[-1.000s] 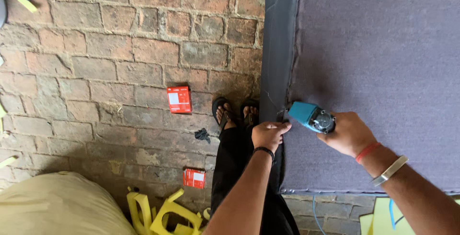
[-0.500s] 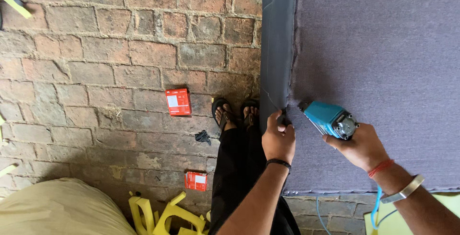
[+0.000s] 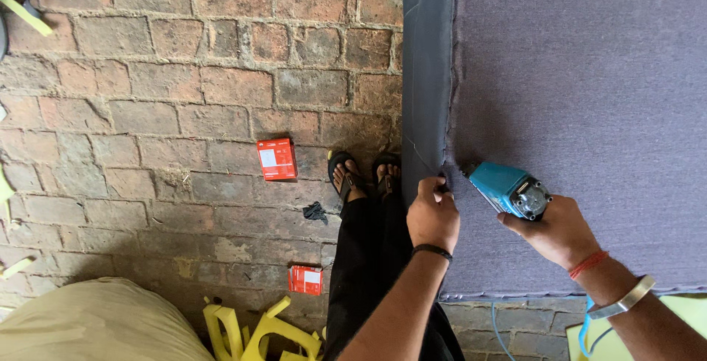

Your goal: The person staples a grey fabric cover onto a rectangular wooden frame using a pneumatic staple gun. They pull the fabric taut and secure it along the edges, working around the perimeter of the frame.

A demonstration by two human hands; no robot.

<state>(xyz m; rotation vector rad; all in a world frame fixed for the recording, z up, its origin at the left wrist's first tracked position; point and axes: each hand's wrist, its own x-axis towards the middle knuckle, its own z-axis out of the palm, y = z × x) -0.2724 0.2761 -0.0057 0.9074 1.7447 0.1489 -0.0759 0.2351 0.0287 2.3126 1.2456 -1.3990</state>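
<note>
A large panel covered in grey-purple fabric (image 3: 574,74) fills the right side, with a darker folded edge strip (image 3: 426,59) down its left side. My left hand (image 3: 433,214) pinches the fabric at that edge, fingers closed on it. My right hand (image 3: 556,230) grips a blue pneumatic staple gun (image 3: 507,188), its nose pressed to the fabric just right of my left hand. A blue hose (image 3: 585,328) trails from below my right wrist. My sandalled feet (image 3: 364,173) stand on the brick floor.
Brick floor (image 3: 147,96) on the left holds two small red boxes (image 3: 277,158) (image 3: 305,279) and a black scrap (image 3: 315,212). A tan sack (image 3: 96,324) and yellow foam pieces (image 3: 258,328) lie at the bottom left.
Both hands have shifted along the panel's edge; the staple gun's nose is again set against the fabric beside my left hand.
</note>
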